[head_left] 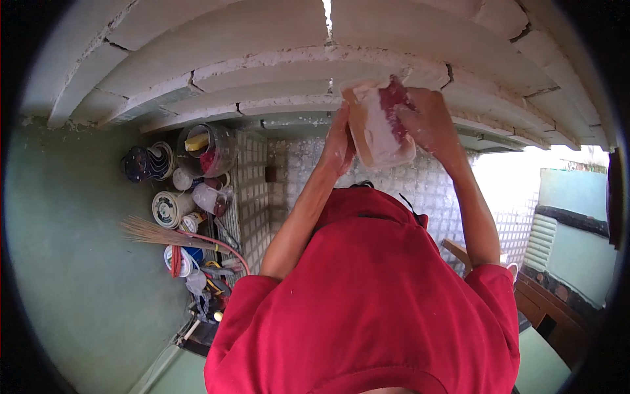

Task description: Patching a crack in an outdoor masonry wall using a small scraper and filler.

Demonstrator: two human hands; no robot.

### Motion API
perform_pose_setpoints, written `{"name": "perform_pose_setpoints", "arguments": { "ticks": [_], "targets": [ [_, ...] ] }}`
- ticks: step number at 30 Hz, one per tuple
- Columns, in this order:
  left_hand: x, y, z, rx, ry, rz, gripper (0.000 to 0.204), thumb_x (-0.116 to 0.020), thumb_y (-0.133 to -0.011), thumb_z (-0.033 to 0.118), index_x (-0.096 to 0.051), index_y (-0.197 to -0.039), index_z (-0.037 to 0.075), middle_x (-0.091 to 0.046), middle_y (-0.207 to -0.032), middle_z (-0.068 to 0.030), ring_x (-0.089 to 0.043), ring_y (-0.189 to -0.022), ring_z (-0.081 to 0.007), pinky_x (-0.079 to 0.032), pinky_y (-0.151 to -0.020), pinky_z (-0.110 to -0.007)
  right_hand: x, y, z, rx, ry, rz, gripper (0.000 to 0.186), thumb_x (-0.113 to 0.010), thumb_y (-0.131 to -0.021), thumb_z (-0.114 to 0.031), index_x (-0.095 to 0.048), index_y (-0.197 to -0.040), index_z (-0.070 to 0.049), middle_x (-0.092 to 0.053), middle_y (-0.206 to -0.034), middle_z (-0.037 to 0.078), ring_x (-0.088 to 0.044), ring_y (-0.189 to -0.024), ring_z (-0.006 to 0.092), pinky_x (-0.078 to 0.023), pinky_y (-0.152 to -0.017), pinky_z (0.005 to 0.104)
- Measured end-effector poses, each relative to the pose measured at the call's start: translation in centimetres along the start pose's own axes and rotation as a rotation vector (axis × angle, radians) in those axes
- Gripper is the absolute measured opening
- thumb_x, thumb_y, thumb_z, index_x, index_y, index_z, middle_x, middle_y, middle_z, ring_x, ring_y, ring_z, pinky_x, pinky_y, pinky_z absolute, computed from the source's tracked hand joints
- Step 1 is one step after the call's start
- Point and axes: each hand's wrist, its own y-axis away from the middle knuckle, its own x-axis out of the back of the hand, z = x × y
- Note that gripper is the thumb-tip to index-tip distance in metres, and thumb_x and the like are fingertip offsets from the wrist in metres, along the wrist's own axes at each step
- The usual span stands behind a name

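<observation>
The pale tub (360,134) sits between the two hands, tilted, with whitish material (378,125) inside it; its outer left wall lies against the left hand (338,143), which grips it from that side with the fingers wrapped out of sight; a dark red piece (396,105) lies over the tub's right part, and the right hand (426,121) is closed on it, though blur hides how the fingers sit.

Both arms reach forward and up from the red shirt (374,282); the left forearm rises slanting inward to the tub, while the right one bends in more sharply, its hand a little higher than the left and turned toward the tub.

The tub's upper edge overlaps the pale beams (262,69) in this view; whether it touches them cannot be told; between the left forearm and the cluster of buckets (172,209) runs an open stretch of patterned surface (252,174), and the buckets stand well apart from the hand, along the green wall (79,249); to the right, past the right forearm, the bright opening (502,180) lies well clear of the elbow.
</observation>
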Motion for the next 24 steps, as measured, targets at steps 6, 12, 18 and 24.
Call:
{"name": "perform_pose_setpoints", "arguments": {
  "ticks": [6, 12, 18, 24],
  "targets": [
    [0.0, -0.4, 0.4, 0.005, 0.019, -0.061, 0.060, -0.035, -0.101, 0.049, -0.035, -0.142, 0.004, -0.047, -0.139, -0.0121, -0.048, -0.125, -0.0223, -0.040, -0.106, -0.038, 0.2, 0.0, -0.3, -0.131, 0.001, 0.071, 0.025, -0.053, -0.076, -0.016, -0.058, -0.082, 0.008, -0.057, -0.073, 0.028, -0.056, -0.067, 0.0448, -0.046, -0.065, 0.0434],
    [0.7, -1.5, -0.4, -0.001, -0.027, -0.023, 0.058, -0.033, -0.102, 0.047, -0.035, -0.141, 0.004, -0.048, -0.137, -0.0128, -0.048, -0.126, -0.0233, -0.041, -0.105, -0.039, -2.4, 0.8, -1.2, -0.029, -0.074, 0.026, 0.022, -0.053, -0.077, -0.013, -0.057, -0.081, 0.008, -0.056, -0.072, 0.029, -0.053, -0.066, 0.0466, -0.046, -0.062, 0.0436],
    [-0.5, -0.8, 0.3, 0.007, 0.034, -0.021, 0.058, -0.035, -0.101, 0.047, -0.037, -0.140, 0.003, -0.050, -0.135, -0.0136, -0.051, -0.122, -0.0238, -0.042, -0.104, -0.039, -1.3, 1.3, -3.3, -0.065, -0.207, 0.063, 0.020, -0.055, -0.077, -0.012, -0.056, -0.080, 0.008, -0.055, -0.071, 0.029, -0.054, -0.066, 0.0464, -0.046, -0.062, 0.0443],
    [-0.1, -0.6, -0.7, -0.003, 0.057, -0.031, 0.061, -0.037, -0.100, 0.050, -0.038, -0.139, 0.003, -0.050, -0.135, -0.0135, -0.051, -0.123, -0.0248, -0.041, -0.105, -0.040, -1.5, 1.7, -0.8, -0.037, -0.117, -0.008, 0.020, -0.056, -0.077, -0.011, -0.058, -0.083, 0.007, -0.057, -0.073, 0.029, -0.055, -0.066, 0.0449, -0.046, -0.063, 0.0431]
  ]
}}
